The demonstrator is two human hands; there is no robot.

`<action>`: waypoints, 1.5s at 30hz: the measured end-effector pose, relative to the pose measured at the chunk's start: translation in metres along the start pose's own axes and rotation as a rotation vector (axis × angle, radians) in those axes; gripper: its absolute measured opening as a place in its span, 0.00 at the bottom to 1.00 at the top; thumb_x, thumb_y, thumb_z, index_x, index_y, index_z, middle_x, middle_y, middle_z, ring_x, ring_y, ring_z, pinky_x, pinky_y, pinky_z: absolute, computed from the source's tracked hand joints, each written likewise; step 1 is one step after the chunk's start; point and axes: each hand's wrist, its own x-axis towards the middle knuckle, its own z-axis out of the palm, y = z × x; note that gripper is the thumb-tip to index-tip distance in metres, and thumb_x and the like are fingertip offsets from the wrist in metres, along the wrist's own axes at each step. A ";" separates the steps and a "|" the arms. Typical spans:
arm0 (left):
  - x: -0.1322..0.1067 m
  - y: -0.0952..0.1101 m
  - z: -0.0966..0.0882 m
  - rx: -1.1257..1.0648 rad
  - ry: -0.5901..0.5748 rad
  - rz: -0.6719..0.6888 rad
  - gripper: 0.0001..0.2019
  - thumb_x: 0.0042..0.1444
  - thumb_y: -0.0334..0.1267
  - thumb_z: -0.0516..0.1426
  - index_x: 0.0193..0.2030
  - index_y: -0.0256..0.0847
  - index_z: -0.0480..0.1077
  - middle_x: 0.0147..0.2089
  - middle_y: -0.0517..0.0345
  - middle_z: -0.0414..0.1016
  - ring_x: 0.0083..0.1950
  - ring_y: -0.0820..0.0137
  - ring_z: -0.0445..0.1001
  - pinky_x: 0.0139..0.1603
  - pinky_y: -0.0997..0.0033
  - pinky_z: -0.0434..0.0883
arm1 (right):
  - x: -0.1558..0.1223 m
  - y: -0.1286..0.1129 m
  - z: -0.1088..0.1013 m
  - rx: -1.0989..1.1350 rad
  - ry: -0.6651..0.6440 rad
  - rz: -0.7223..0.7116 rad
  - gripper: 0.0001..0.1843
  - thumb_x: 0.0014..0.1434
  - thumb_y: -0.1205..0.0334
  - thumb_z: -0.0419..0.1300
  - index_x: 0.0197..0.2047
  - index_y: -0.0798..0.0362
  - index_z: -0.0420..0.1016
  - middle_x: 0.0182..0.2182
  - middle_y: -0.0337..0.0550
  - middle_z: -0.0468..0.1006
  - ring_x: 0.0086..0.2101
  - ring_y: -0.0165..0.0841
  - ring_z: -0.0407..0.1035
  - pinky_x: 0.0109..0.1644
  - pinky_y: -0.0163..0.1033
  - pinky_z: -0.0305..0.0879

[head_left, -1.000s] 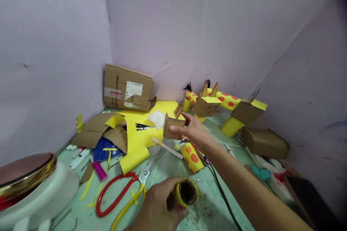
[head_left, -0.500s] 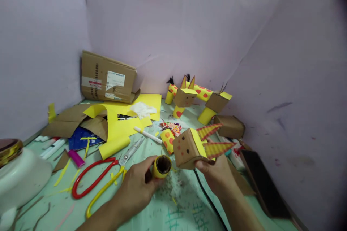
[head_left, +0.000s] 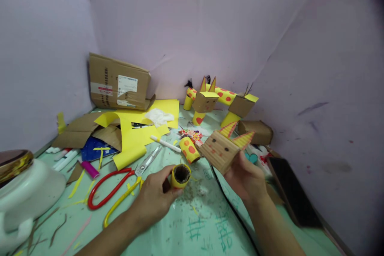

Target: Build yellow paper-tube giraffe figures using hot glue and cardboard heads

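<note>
My left hand (head_left: 157,194) is closed around a yellow-wrapped cardboard tube (head_left: 181,176), its open brown end facing up. My right hand (head_left: 247,178) grips a cardboard animal head (head_left: 220,150) from below and behind. That head is a small brown box with drawn eyes, reddish marks and two pointed yellow ears with red edging. Between the hands, a yellow tube with orange dots (head_left: 189,150) lies on the table. Scissors (head_left: 126,184) with one red and one yellow handle rest open left of my left hand.
Two finished-looking paper animals (head_left: 207,102) stand at the back. A cardboard box (head_left: 120,82) leans on the wall behind yellow paper sheets (head_left: 135,138). A white marker (head_left: 166,144) lies mid-table. At right are a phone (head_left: 295,192) and a black cable (head_left: 231,208); at left, a white pot (head_left: 33,196).
My right hand has turned the cardboard head so its drawn face points more toward me, ears upward, and moved it slightly right. My left hand still holds the tube, shifted slightly up.
</note>
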 end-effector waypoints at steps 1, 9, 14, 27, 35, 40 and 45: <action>0.000 -0.001 0.000 -0.002 -0.001 0.000 0.20 0.45 0.37 0.58 0.48 0.42 0.70 0.36 0.58 0.77 0.37 0.66 0.72 0.37 0.71 0.68 | 0.000 0.001 -0.001 -0.001 -0.001 -0.005 0.27 0.46 0.42 0.62 0.47 0.45 0.72 0.44 0.46 0.77 0.47 0.47 0.69 0.48 0.54 0.67; 0.002 0.000 0.000 0.006 -0.041 0.006 0.19 0.47 0.37 0.58 0.48 0.41 0.69 0.38 0.58 0.76 0.38 0.66 0.72 0.38 0.70 0.68 | -0.002 0.005 0.013 0.010 -0.005 -0.055 0.31 0.42 0.42 0.64 0.48 0.47 0.71 0.50 0.46 0.74 0.52 0.48 0.66 0.51 0.53 0.67; 0.002 0.002 0.000 0.042 -0.057 0.030 0.18 0.48 0.37 0.58 0.48 0.40 0.69 0.39 0.58 0.76 0.40 0.66 0.71 0.41 0.70 0.67 | -0.003 0.004 0.011 0.070 0.032 -0.011 0.13 0.48 0.55 0.58 0.38 0.48 0.75 0.42 0.42 0.79 0.49 0.46 0.69 0.51 0.54 0.66; 0.007 -0.002 0.000 -0.003 -0.082 0.080 0.20 0.46 0.38 0.59 0.47 0.35 0.67 0.40 0.54 0.75 0.40 0.65 0.71 0.41 0.66 0.68 | 0.008 -0.002 0.043 0.051 -0.254 -0.099 0.18 0.42 0.63 0.59 0.40 0.50 0.72 0.44 0.42 0.78 0.50 0.45 0.67 0.53 0.52 0.63; 0.008 -0.002 0.005 -0.091 -0.043 0.116 0.20 0.43 0.36 0.60 0.46 0.36 0.68 0.43 0.56 0.76 0.42 0.64 0.72 0.42 0.67 0.69 | 0.004 0.014 0.039 -0.149 -0.351 -0.257 0.28 0.45 0.54 0.66 0.49 0.50 0.69 0.51 0.45 0.73 0.52 0.40 0.65 0.56 0.48 0.61; 0.006 -0.003 0.005 -0.091 -0.041 0.133 0.20 0.44 0.37 0.60 0.46 0.35 0.68 0.44 0.54 0.75 0.38 0.67 0.72 0.36 0.71 0.69 | -0.002 0.016 0.036 -0.162 -0.351 -0.279 0.27 0.46 0.54 0.66 0.49 0.51 0.69 0.50 0.45 0.73 0.51 0.40 0.66 0.57 0.48 0.61; 0.007 -0.006 0.006 -0.068 -0.024 0.164 0.20 0.43 0.36 0.60 0.46 0.35 0.70 0.41 0.54 0.76 0.35 0.68 0.71 0.33 0.72 0.68 | -0.005 0.019 0.039 -0.217 -0.318 -0.272 0.26 0.42 0.52 0.67 0.46 0.50 0.70 0.51 0.44 0.73 0.51 0.40 0.66 0.55 0.48 0.63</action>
